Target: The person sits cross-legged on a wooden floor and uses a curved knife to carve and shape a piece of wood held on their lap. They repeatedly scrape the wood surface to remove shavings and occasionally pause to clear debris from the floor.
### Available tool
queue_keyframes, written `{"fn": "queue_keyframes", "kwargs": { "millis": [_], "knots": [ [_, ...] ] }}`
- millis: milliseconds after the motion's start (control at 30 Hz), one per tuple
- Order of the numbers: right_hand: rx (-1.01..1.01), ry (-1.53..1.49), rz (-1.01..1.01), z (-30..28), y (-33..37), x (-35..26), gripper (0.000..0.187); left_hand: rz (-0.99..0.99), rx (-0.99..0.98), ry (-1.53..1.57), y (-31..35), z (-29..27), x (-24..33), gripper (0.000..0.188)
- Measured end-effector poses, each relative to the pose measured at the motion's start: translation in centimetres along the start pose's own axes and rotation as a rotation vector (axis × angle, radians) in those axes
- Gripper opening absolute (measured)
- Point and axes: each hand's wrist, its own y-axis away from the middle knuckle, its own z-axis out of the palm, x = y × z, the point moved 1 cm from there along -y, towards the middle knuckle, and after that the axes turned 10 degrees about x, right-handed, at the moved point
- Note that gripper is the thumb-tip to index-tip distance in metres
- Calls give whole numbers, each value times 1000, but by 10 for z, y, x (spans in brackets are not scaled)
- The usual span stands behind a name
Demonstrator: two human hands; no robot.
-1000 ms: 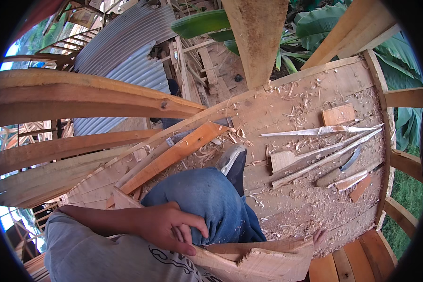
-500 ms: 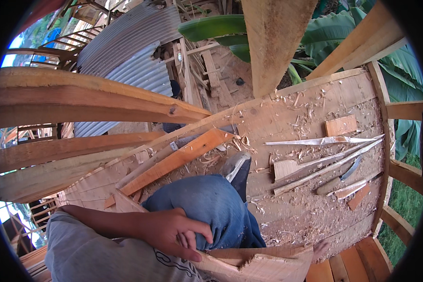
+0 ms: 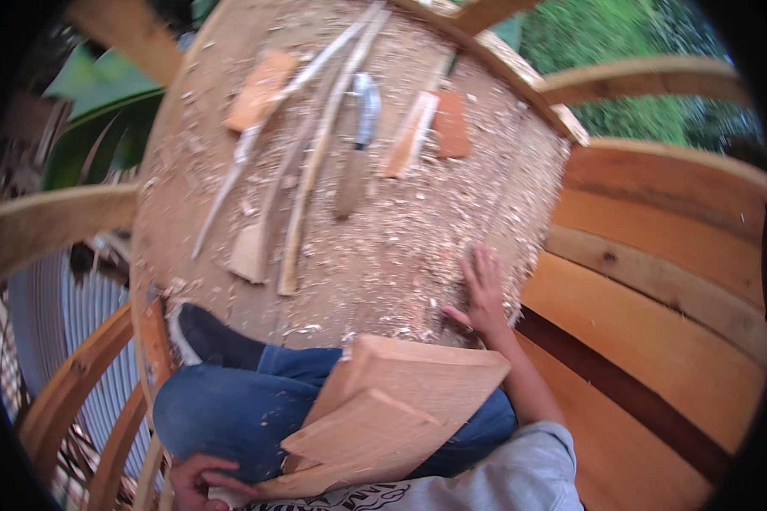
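Observation:
Across my lap lies a pale carved wooden block (image 3: 418,387), with a thinner split or stepped piece along its near side. My right hand (image 3: 484,298) is spread open, palm down, on the shavings-strewn plank deck (image 3: 264,328) beyond the block. At the lower left, by my knee, my left hand (image 3: 203,479) has its fingers apart; a fingertip is close to the block's near end, and whether they touch I cannot tell. A knife with a curved blade (image 3: 367,111) and wooden handle (image 3: 350,183) lies on the deck ahead, out of reach of both hands.
Long whittled sticks (image 3: 315,183) lie left of the knife. An orange-brown wood offcut (image 3: 264,85) is beside them, and a reddish one (image 3: 452,125) to the knife's right. Plank sides (image 3: 648,298) rise at right. Curved timber ribs (image 3: 77,366) stand at left, with corrugated sheeting (image 3: 94,298) beyond.
My view has swung right, so the deck and tools now appear ahead. The right hand, mostly hidden before, is now plainly on the deck. The left hand has come off my knee, lower and nearer.

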Motion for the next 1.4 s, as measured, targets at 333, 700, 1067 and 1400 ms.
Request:
{"fn": "queue_keyframes", "kwargs": {
  "millis": [333, 700, 1067, 1400],
  "knots": [
    [469, 65, 412, -24, -55, 111, 75, -39, 63, -214, 4, -13, -12, 83],
    [244, -410, 761, -60, -14, 88, 56, 44, 69, -307, -1, -13, -4, 83],
    [0, -543, 780, -62, 33, 33, 49, 65, 12, -250, -1, -9, -3, 85],
    [-61, -350, 676, -71, 52, 4, 63, 159, 38, -327, -4, -15, -8, 70]
  ]
}}
